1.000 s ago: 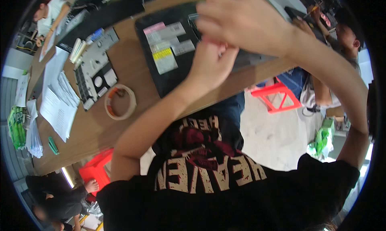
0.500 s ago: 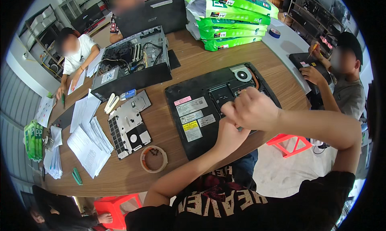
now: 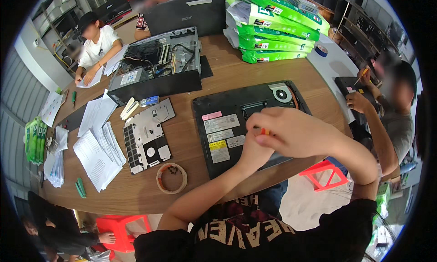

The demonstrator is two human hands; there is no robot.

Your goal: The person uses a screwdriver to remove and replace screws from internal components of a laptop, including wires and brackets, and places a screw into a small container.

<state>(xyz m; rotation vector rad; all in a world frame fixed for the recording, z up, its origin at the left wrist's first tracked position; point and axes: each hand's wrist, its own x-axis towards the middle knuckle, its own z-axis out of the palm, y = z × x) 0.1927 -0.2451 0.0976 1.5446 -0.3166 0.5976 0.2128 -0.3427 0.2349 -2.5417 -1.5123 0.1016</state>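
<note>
A black laptop (image 3: 214, 168) lies bottom side up on the wooden table, with its base cover off and its round fan (image 3: 282, 94) exposed. My right hand (image 3: 296, 133) is curled above it, closed on a tool with a red-and-yellow handle (image 3: 263, 131); the rest of that tool is hidden. Just beneath and touching it is my left hand (image 3: 256, 151), its fingers mostly covered by the right one. Left of the laptop lies the removed base cover (image 3: 161, 118). Near it, a roll of tape (image 3: 159, 180) rings several small dark screws (image 3: 172, 170).
Beyond stands an opened desktop computer case (image 3: 157, 89), with a stack of green paper packs (image 3: 277, 57) to its right. Loose papers (image 3: 98, 159) and a green folding knife-like object (image 3: 80, 187) lie left. Co-workers sit at left and right, one handling another laptop (image 3: 348, 85).
My right hand has turned and lowered over the left, so the red-and-yellow handle shows. My view has shifted slightly. The laptop stays in place on the table.
</note>
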